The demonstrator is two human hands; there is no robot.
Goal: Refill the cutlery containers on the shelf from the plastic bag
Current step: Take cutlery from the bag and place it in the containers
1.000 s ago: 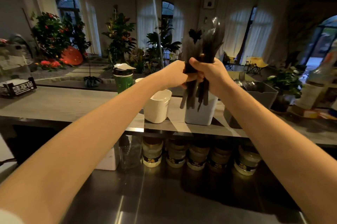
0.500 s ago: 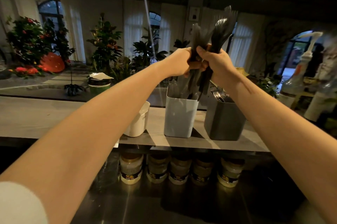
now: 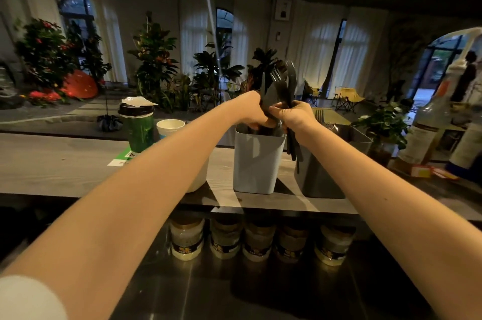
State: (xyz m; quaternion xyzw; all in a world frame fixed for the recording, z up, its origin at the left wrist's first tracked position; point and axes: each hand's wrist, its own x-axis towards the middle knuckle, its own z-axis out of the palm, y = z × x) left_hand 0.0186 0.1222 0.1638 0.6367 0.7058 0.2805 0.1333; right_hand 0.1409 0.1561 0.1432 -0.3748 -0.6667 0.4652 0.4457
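The left hand (image 3: pixel 251 111) and right hand (image 3: pixel 294 116) clench the black cutlery bundle (image 3: pixel 280 87) upright over the pale container (image 3: pixel 257 160) by the shelf's (image 3: pixel 52 163) front edge, seemingly to lower handles first.

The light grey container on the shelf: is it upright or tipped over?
Upright: the light grey container stands on its base on the shelf, open top facing up.

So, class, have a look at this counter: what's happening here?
A person grips a bundle of black cutlery in both hands, left hand and right hand, just above the pale container on the wooden shelf. Some handles seem to reach into its mouth; a few hang outside, in front of the dark grey container beside it. No plastic bag is in view.
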